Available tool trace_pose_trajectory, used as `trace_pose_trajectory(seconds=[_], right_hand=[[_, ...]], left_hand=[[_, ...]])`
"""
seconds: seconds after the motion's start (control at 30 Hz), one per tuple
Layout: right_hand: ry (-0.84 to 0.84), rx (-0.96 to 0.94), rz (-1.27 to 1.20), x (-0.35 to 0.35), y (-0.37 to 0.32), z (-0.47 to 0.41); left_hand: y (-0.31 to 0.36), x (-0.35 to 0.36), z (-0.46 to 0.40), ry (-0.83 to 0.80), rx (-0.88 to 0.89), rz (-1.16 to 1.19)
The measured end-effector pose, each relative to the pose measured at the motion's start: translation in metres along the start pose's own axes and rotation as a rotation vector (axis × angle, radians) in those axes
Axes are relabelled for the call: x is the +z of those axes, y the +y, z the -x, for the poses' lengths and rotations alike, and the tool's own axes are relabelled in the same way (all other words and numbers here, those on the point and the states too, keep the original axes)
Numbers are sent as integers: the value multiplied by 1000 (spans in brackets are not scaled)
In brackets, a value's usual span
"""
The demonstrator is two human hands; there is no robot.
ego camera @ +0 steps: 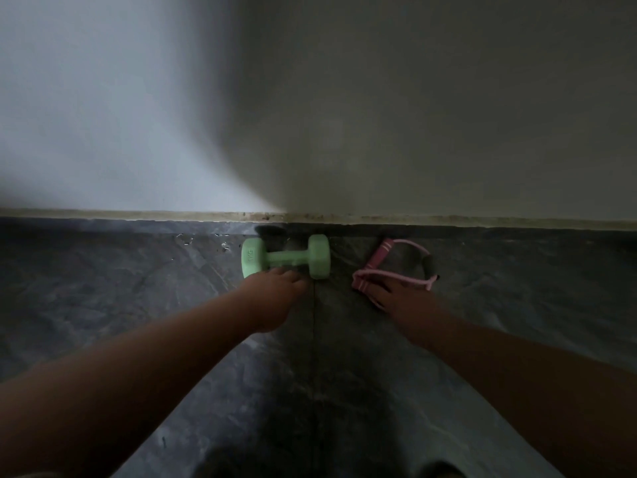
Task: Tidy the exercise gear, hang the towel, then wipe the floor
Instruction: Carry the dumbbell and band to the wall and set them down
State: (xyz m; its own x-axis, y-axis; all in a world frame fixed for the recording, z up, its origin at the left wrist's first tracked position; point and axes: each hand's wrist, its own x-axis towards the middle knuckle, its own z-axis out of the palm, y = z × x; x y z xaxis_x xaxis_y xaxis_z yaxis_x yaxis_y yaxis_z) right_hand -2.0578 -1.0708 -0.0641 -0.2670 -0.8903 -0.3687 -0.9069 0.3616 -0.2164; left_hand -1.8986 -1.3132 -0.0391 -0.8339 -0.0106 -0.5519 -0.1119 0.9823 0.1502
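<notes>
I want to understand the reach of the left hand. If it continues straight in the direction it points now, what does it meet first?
Most likely the green dumbbell: the left hand points toward the wall, its fingertips already at the dumbbell's handle. Whether they touch it is unclear in this dim view.

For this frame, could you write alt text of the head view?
Two bare arms reach down to a dark floor by a wall: the left hand at a green dumbbell, the right hand on a pink resistance band.
</notes>
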Motion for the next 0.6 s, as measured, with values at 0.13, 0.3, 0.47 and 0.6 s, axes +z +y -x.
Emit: trace_pose_trajectory(seconds=[0.13, 0.3, 0.47, 0.6], right_hand=[[31, -72, 56, -4, 3, -2], [-118, 131, -34, -3, 6, -13], [-160, 145, 31, -2, -3, -14], [-178, 80, 102, 2, -6, -6]], left_hand=[[-2, 0, -7, -5, -98, 79], [-4, 1, -9, 10, -127, 39], [-4, 0, -7, 41, -98, 39], [-2, -1, -7, 65, -86, 50]])
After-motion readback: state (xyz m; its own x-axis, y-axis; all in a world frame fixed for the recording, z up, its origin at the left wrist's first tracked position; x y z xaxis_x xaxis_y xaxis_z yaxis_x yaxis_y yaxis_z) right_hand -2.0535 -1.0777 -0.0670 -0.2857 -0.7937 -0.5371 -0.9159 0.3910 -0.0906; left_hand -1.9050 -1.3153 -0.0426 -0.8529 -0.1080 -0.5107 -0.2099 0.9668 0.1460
